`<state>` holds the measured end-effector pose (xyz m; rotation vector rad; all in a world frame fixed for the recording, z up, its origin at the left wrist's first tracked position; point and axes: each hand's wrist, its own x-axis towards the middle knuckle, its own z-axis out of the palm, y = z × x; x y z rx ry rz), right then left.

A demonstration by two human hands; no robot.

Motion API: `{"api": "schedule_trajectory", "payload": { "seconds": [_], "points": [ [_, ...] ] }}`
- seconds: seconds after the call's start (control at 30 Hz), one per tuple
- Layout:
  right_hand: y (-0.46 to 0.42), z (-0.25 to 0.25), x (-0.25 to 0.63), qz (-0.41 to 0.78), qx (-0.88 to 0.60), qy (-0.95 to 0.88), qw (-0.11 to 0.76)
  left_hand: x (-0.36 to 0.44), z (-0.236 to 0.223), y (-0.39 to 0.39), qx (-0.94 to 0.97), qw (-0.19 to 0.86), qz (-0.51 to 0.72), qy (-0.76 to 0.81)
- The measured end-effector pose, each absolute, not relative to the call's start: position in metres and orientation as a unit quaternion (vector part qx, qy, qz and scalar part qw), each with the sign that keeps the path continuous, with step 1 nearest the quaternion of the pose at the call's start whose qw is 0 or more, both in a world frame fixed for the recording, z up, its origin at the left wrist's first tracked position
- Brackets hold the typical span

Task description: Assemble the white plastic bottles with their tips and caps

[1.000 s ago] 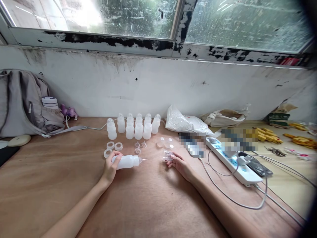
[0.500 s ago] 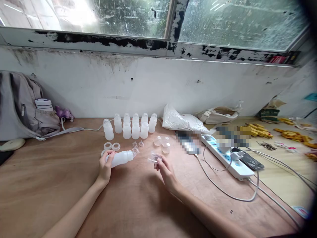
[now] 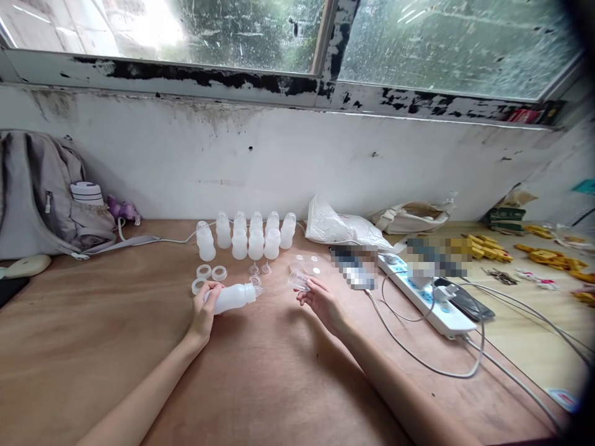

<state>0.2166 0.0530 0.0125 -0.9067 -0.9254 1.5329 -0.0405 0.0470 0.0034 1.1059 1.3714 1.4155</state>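
My left hand (image 3: pixel 204 316) is wrapped round the base of a translucent white baby bottle (image 3: pixel 230 298), which lies tilted nearly level with its neck to the right. Between the fingertips of my right hand (image 3: pixel 321 302) is a clear plastic bottle cap (image 3: pixel 299 281), held a little above the table and apart from the bottle. White screw rings (image 3: pixel 219 272) lie just beyond my left hand. Clear bottle nipples (image 3: pixel 265 268) sit past the bottle's neck, the closest partly overlapped by it. Clear round caps (image 3: pixel 316 271) stand behind my right hand.
Several white bottles (image 3: pixel 255 244) stand in rows near the wall. A white plastic bag (image 3: pixel 325 223) lies right of them. A power strip (image 3: pixel 432 303), trailing cables and a black phone (image 3: pixel 469 301) occupy the right side. A grey backpack (image 3: pixel 37 198) rests at the left.
My right hand has moved slightly right and away from me, with the clear cap in its fingers. The bottle in my left hand has shifted a little to the right.
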Motion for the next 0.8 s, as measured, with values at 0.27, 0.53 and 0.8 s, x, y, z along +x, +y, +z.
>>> {"api": "schedule_trajectory", "payload": {
  "seconds": [0.27, 0.53, 0.8],
  "points": [
    [0.045, 0.007, 0.208, 0.590, -0.418, -0.512, 0.464, -0.030, 0.008, 0.035, 0.502, 0.431, 0.530, 0.530],
    [0.032, 0.015, 0.201, 0.575, -0.410, -0.568, 0.422, -0.027, 0.010, 0.023, 0.567, 0.376, 0.530, 0.506],
    [0.020, 0.021, 0.195, 0.590, -0.387, -0.569, 0.422, -0.030, 0.004, 0.013, 0.679, 0.250, 0.533, 0.438]
  ]
}}
